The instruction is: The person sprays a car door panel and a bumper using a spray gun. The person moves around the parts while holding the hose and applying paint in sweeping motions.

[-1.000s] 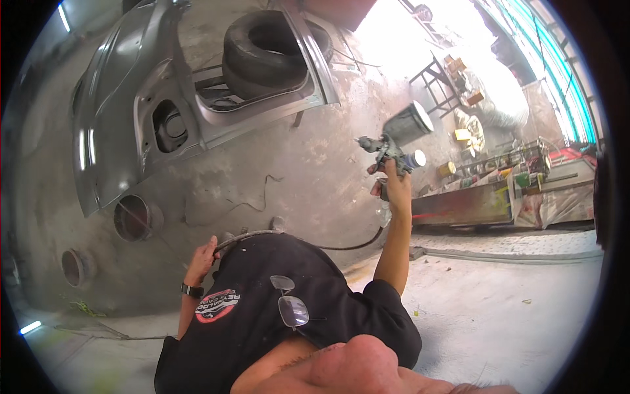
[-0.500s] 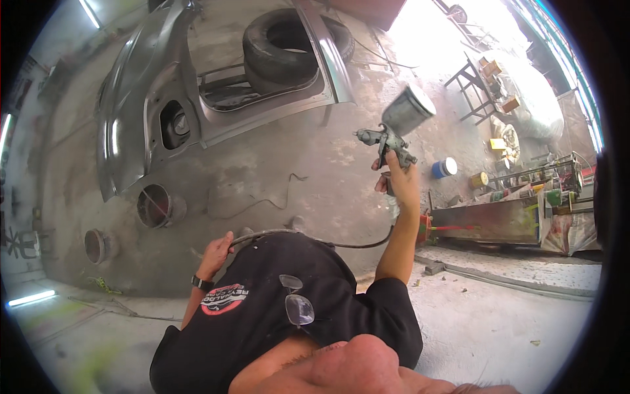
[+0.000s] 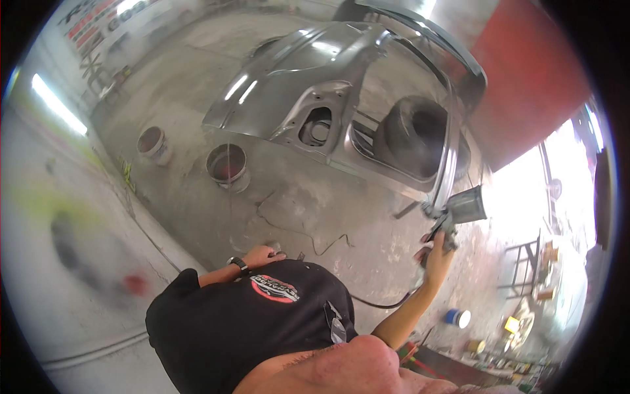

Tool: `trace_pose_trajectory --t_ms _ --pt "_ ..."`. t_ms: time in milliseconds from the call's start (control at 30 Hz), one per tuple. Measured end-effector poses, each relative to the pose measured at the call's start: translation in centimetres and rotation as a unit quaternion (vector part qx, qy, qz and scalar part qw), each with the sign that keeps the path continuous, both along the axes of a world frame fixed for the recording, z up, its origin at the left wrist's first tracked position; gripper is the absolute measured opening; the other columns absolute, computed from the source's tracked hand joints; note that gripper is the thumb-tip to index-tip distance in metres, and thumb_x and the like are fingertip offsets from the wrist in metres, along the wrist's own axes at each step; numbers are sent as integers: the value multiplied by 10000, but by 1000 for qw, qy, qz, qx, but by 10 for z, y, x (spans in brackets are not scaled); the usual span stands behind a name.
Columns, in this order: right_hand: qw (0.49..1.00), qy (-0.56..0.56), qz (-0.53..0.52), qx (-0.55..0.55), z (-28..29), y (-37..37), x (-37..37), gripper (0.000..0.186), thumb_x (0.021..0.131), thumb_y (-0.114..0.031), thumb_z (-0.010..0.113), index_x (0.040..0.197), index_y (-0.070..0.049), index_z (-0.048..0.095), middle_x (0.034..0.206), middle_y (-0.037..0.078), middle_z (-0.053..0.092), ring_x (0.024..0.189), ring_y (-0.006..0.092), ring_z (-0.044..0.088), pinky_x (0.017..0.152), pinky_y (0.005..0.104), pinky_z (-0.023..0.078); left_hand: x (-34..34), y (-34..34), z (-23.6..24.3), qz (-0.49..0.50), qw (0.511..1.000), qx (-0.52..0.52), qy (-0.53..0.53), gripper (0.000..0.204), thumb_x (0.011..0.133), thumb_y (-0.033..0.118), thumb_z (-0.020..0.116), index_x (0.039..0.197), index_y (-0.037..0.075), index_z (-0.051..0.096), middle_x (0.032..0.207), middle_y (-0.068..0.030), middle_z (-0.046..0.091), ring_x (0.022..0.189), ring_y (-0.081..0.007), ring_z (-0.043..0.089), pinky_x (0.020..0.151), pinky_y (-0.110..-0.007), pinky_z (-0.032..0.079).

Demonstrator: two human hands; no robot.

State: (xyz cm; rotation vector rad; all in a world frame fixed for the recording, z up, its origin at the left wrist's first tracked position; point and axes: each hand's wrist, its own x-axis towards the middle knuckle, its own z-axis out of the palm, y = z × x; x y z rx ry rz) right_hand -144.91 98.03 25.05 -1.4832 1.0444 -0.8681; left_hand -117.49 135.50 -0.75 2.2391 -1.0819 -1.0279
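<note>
My right hand [image 3: 438, 255] is closed round the handle of a spray gun [image 3: 443, 230], held out at the right by the lower corner of a grey car body panel [image 3: 298, 82]. A metal paint cup [image 3: 467, 205] tops the gun. From below the grip, a dark air hose [image 3: 380, 305] curves back behind my waist. At my left side, in front of my black shirt, my left hand [image 3: 264, 254] is closed on the hose, whose length there is mostly hidden. Behind the panel's window opening, tyres [image 3: 415, 138] are stacked.
Two buckets, a nearer one [image 3: 226, 169] and a farther one [image 3: 152, 146], stand left of the panel. A thin cord [image 3: 295, 230] lies on the floor. At the right are a blue-and-white can [image 3: 458, 318] and a metal stand [image 3: 523, 266]. A paint-marked white surface [image 3: 72, 249] is close on my left.
My view has swung to the left, so the panel and buckets appear farther right. The spray gun has come near the panel's right edge. My right hand still grips it.
</note>
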Motion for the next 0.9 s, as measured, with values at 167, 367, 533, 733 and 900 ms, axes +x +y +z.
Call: trace_pose_trajectory --t_ms 167,367,533,733,900 --pt "985 -122 91 81 -31 68 7 459 1064 -404 407 1202 28 476 1030 194 702 435 226 587 389 291 412 -4 -8 -9 -56 997 -42 -19 695 932 666 500 1092 20 701 1099 -200 691 1059 -340 641 937 -395 471" --pt "976 -135 67 157 -56 129 26 519 1049 -458 424 1219 32 459 1062 213 694 399 239 561 359 303 409 -7 -82 21 -162 914 -15 372 739 964 672 423 1283 43 643 1298 -209 622 1169 -356 580 1038 -372 415" --pt "964 -97 133 210 -55 137 23 422 1021 -330 538 1201 50 505 989 203 687 419 218 583 378 292 431 -9 -112 50 -315 910 -47 266 762 953 682 433 1235 8 650 1195 -258 646 1066 -367 616 978 -412 452" --pt "989 -26 51 139 -64 153 28 243 991 -167 534 1058 47 626 603 79 620 499 162 629 430 267 435 -33 -157 221 -398 911 -92 64 785 905 720 469 910 -23 720 844 -267 671 781 -396 648 738 -468 507" --pt "990 45 37 130 -62 156 26 261 989 -187 559 881 36 639 529 36 587 466 124 578 459 265 432 -36 -179 228 -365 929 -25 52 815 876 750 486 834 -34 706 772 -271 650 671 -388 619 661 -432 504"
